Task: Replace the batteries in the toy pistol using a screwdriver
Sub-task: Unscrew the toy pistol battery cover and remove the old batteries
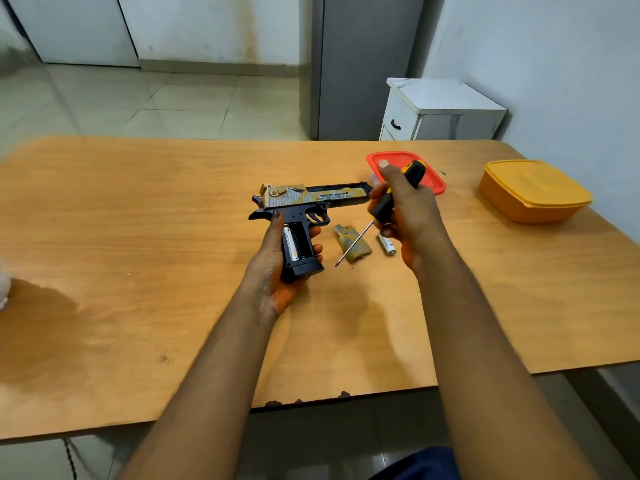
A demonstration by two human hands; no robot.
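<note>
**Inspector:** Two bare hands are at work above the wooden table (pixel 138 237). Where is the toy pistol?

**Assistant:** The toy pistol (pixel 308 202) is in the left hand (pixel 273 268), lifted off the table. Palm and fingers are wrapped round the black grip from behind and below, and the barrel points right. The slide is tan and gold with "DESERT EAGLE" printed on it.

**Inspector:** State of the battery bay?

**Assistant:** It is uncovered and faces the camera. One silver battery (pixel 289 244) sits in the left slot; the slot beside it looks dark and unfilled.

**Inspector:** And the right hand?

**Assistant:** The right hand (pixel 405 209) is closed round the black-and-yellow handle of the screwdriver (pixel 381 209). The shaft slants down and left, with its tip above the table just beside the tan cover plate (pixel 353 244).

**Inspector:** Loose items on the table?

**Assistant:** The cover plate lies flat between the two hands. A second battery (pixel 387 244) lies just right of it, partly behind the right hand. A red lid (pixel 433 181) lies behind that hand. An orange lidded container (pixel 533 192) stands well apart, at the right edge.

**Inspector:** Screws?

**Assistant:** I cannot make any out at this size.
</note>
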